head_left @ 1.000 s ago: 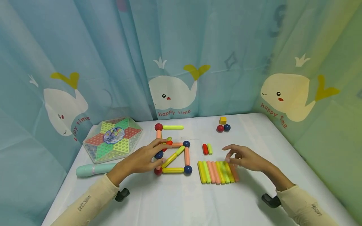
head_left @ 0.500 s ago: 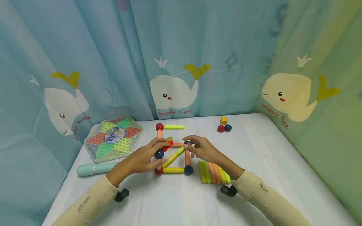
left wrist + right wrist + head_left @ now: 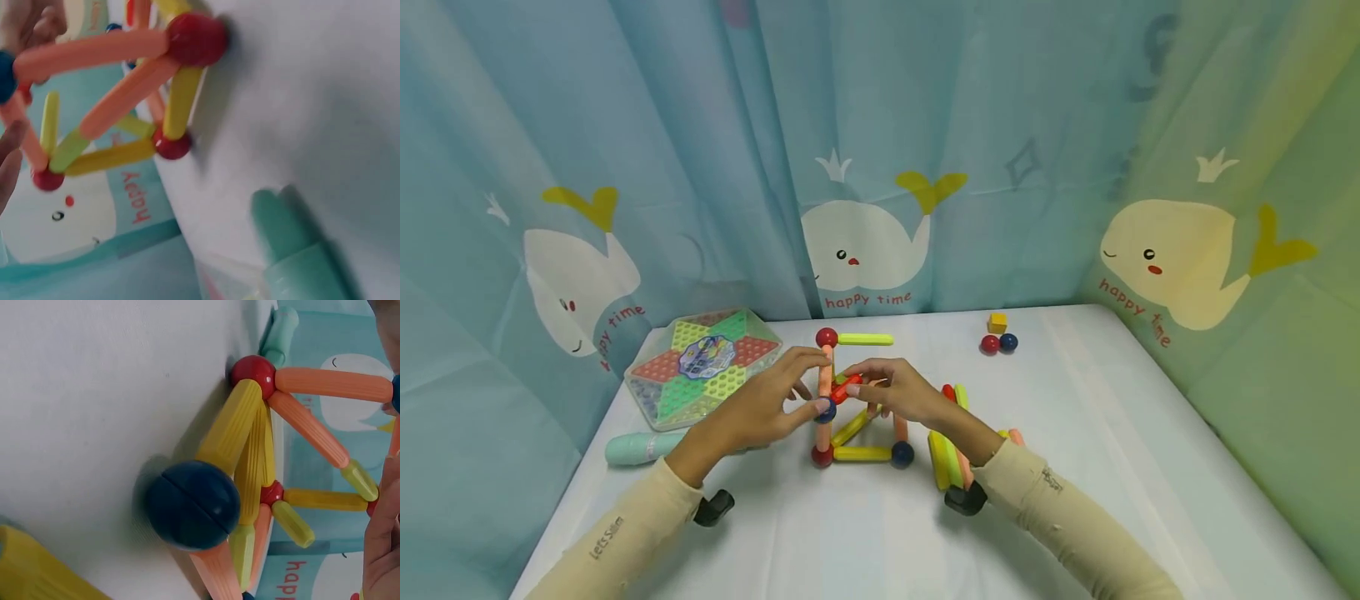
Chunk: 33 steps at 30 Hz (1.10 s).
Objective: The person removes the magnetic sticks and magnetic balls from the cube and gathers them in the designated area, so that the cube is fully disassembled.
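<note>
A frame of magnetic rods and balls stands on the white table, with a red ball (image 3: 197,39) at a lower corner and a blue ball (image 3: 192,504) at another. My left hand (image 3: 760,404) holds its left side, thumb at the upper blue ball (image 3: 826,409) and index finger by a pink rod (image 3: 826,375). From the right, my right hand (image 3: 906,392) pinches a short red rod (image 3: 846,389) close to that blue ball. Whether the red rod touches the ball is hard to tell. The right fingers hide part of the frame behind them.
Several loose rods (image 3: 943,458) lie at the right, partly under my right forearm. Farther back are a loose red ball (image 3: 990,344), a blue ball (image 3: 1009,342) and a yellow cube (image 3: 997,322). A board game (image 3: 703,358) and a teal cylinder (image 3: 640,448) lie left.
My right hand has come left from beside the loose rods to the frame and now pinches the red rod. The left fingers have moved off the red rod to the pink rod and blue ball.
</note>
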Tool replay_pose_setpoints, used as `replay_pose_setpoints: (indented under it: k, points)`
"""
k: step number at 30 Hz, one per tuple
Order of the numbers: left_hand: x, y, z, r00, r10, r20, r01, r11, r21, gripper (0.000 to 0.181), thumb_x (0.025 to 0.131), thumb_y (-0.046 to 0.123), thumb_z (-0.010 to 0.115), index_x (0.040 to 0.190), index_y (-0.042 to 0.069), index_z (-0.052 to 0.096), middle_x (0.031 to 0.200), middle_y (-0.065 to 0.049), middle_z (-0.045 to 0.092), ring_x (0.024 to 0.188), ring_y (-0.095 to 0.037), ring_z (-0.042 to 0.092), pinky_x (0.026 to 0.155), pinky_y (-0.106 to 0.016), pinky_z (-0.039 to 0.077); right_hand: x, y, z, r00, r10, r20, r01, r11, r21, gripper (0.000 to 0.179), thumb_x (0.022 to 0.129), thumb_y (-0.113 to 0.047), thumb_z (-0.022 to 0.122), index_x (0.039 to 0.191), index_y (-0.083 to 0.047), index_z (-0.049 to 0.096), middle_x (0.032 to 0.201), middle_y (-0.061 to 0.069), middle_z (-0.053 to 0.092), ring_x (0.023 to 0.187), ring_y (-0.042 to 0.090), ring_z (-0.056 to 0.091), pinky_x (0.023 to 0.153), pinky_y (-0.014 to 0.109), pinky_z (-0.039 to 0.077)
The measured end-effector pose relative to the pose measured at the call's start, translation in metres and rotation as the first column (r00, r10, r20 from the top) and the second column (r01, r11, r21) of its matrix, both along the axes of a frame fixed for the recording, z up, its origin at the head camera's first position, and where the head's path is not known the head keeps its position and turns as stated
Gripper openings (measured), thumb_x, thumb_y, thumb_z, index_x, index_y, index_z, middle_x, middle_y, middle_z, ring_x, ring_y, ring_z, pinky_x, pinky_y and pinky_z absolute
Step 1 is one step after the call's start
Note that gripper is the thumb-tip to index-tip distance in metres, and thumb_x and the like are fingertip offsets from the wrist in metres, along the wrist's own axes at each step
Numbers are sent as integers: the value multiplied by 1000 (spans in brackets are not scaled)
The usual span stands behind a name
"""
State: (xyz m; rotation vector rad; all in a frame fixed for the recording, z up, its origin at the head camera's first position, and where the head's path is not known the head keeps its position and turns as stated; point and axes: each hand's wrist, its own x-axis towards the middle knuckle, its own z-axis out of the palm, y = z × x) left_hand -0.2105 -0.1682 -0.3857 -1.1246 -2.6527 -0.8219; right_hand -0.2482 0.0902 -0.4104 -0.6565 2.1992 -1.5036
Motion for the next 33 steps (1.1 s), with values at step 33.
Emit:
replay_pose_setpoints:
  k: [33]
  points:
    - [-88,14,4,919,164,360,-179,984,8,35,102,29,56,130,8,63,113,-8,65,91,-22,62,82,-37,54,-2,-14,16,832,357,-424,-265,929,260,20,95,-20,71,114,-17,65,103,-6,69,88,8,62,78,25,55]
